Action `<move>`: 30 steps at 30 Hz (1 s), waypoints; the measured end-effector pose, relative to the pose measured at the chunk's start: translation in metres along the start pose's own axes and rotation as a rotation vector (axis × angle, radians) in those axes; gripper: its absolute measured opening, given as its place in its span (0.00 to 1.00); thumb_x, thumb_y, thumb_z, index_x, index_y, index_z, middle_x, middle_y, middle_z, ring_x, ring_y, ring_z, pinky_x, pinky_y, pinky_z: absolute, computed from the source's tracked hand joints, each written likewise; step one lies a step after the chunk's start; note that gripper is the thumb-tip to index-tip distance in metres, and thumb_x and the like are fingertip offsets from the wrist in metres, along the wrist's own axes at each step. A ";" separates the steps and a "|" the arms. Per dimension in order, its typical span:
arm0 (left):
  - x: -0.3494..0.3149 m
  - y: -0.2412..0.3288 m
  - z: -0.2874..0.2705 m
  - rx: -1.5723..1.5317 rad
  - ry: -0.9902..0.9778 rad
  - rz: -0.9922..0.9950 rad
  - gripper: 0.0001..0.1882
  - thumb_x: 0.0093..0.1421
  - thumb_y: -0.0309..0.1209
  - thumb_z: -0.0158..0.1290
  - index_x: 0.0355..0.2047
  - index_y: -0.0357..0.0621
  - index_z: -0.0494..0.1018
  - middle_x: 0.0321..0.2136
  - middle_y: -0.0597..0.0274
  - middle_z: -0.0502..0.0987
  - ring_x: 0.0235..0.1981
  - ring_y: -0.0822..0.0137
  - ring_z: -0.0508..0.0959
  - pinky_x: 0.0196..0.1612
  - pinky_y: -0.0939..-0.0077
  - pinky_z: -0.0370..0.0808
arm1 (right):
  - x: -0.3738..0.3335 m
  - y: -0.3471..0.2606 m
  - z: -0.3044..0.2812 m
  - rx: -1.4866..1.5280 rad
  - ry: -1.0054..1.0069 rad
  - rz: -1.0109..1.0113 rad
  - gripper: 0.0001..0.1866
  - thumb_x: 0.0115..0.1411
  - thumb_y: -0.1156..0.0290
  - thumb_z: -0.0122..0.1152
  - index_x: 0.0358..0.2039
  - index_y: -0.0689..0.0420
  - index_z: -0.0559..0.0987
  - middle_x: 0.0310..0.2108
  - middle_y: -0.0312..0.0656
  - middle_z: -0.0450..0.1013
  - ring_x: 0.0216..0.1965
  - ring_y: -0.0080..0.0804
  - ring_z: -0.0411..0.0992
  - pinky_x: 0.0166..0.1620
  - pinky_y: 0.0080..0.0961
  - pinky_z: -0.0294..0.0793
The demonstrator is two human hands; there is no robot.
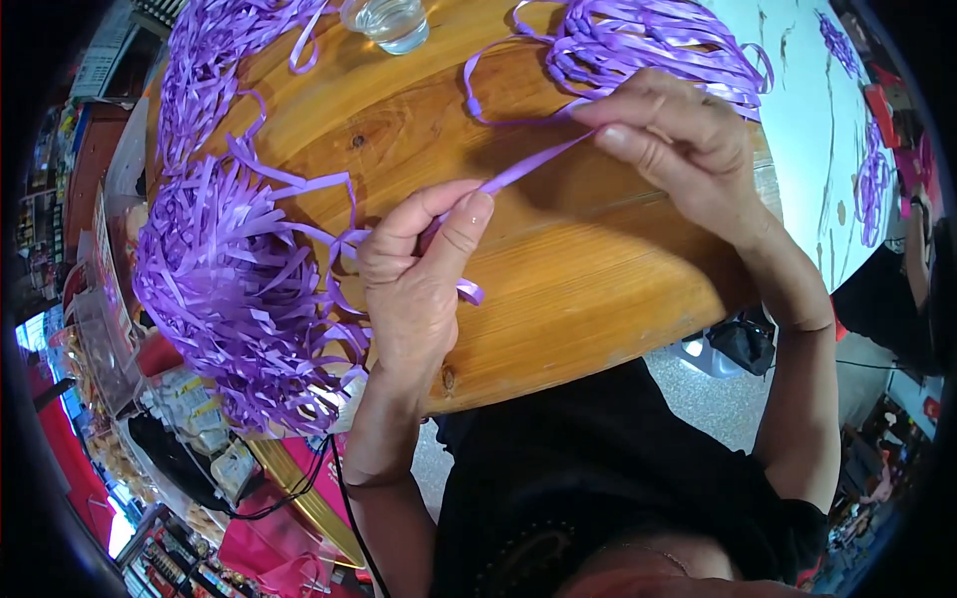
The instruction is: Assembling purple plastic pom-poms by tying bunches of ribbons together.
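A narrow purple ribbon [536, 162] is stretched between my hands above the wooden table. My left hand [424, 264] pinches it between thumb and forefinger, and a short loose end curls out below that hand. Up and to the right, my right hand [683, 149] pinches the same ribbon between thumb and fingertips. Beyond the right hand lies a bundle of long purple ribbons [648, 45] with small knots along some strands. To the left of my left hand is a big tangled heap of purple ribbons [224, 274], with loose strands reaching toward that hand.
A clear cup of liquid [399, 25] stands at the far side of the wooden table [558, 319]. On the right is a white marbled tabletop [797, 130] with more purple ribbon bundles [872, 184]. Crowded bags and a black cable [344, 488] are at lower left.
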State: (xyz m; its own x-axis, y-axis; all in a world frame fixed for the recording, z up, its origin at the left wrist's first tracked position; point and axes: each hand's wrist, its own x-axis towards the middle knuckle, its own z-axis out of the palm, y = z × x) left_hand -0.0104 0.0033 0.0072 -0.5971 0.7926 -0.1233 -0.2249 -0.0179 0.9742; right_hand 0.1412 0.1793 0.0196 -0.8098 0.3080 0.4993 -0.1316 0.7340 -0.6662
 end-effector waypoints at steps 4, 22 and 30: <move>0.007 0.004 -0.011 0.573 -0.034 0.333 0.10 0.56 0.28 0.55 0.38 0.37 0.74 0.29 0.69 0.74 0.30 0.79 0.70 0.33 0.83 0.67 | -0.001 0.003 0.003 -0.051 0.001 0.024 0.07 0.52 0.79 0.58 0.34 0.62 0.78 0.26 0.41 0.72 0.27 0.26 0.70 0.29 0.17 0.66; -0.004 0.008 0.010 -0.127 -0.155 -0.063 0.07 0.58 0.26 0.51 0.36 0.36 0.72 0.30 0.60 0.76 0.18 0.82 0.60 0.20 0.87 0.56 | 0.014 -0.018 0.020 -0.136 0.009 -0.112 0.14 0.46 0.79 0.64 0.37 0.62 0.78 0.30 0.42 0.72 0.31 0.31 0.71 0.32 0.22 0.70; -0.004 0.010 0.001 -0.201 -0.173 -0.221 0.06 0.57 0.28 0.54 0.34 0.40 0.75 0.21 0.74 0.70 0.22 0.86 0.64 0.23 0.92 0.58 | 0.018 -0.018 0.021 -0.462 -0.075 -0.452 0.21 0.38 0.70 0.64 0.37 0.60 0.79 0.31 0.40 0.73 0.33 0.33 0.70 0.32 0.24 0.66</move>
State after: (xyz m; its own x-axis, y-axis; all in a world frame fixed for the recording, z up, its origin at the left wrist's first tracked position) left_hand -0.0099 0.0005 0.0176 -0.3815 0.8820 -0.2768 -0.4917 0.0600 0.8687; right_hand 0.1172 0.1585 0.0287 -0.7720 -0.1233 0.6235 -0.2233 0.9711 -0.0843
